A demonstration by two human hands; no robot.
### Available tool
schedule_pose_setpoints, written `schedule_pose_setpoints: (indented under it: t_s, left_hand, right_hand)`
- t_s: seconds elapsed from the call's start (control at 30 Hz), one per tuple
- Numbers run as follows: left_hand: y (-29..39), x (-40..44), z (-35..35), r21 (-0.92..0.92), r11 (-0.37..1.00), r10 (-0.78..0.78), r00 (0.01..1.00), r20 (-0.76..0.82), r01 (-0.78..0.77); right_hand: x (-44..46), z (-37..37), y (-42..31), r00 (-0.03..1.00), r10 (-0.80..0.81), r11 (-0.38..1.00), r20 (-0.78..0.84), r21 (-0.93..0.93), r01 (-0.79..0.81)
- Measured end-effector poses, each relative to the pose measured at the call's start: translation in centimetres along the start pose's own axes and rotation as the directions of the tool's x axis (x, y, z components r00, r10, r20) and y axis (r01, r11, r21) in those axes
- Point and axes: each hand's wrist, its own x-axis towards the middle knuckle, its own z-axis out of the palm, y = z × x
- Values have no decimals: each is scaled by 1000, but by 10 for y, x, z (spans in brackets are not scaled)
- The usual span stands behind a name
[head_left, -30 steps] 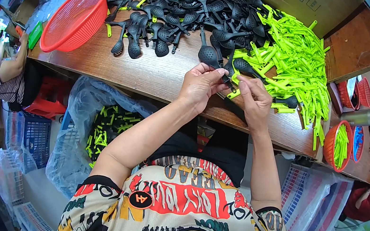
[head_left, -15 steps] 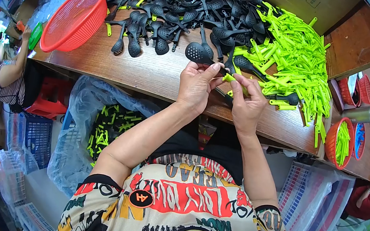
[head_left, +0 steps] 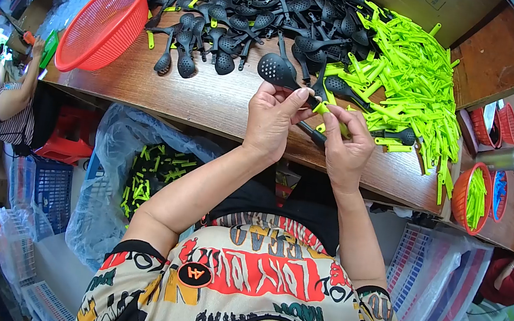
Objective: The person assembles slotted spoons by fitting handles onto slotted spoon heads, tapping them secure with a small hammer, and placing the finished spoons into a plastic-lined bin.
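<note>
My left hand pinches the neck of a black slotted spoon, its perforated bowl pointing up and left. Between the fingers of my right hand is a lime-green handle piece, mostly covered by the fingers. It meets the spoon's black shaft between the two hands; how far it sits on the shaft is hidden. Just beyond my hands lie loose black spoons, and the pile of lime-green handle pieces spreads to the right. A large heap of black spoons covers the back of the table.
A red plastic basket stands on the table at left. Below the table edge is a plastic-lined bin with black and green pieces. A cardboard box borders the back. One person works at left, another at right.
The green piece and my right hand have shifted slightly right, showing more of the green end. The spoon in my left hand stays nearly in place.
</note>
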Motion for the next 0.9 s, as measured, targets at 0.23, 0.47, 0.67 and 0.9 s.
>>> schedule_pose_setpoints:
  t_s: [0.23, 0.47, 0.67, 0.9]
  left_hand:
    - [-3, -3, -5, 100, 992, 77, 996, 46, -81]
    - [1, -15, -16, 102, 984, -143, 990, -8, 143]
    - [-3, -27, -23, 127, 940, -318, 948, -14, 317]
    - [10, -17, -33, 212, 940, -259, 964, -59, 266]
  right_hand:
    - [-7, 5, -2, 972, 233, 972, -14, 30, -233]
    - [-21, -4, -12, 985, -128, 949, 118, -275, 157]
    - [-32, -7, -9, 912, -340, 778, 231, -475, 411]
    - [-3, -27, 12, 956, -143, 879, 256, -412, 241]
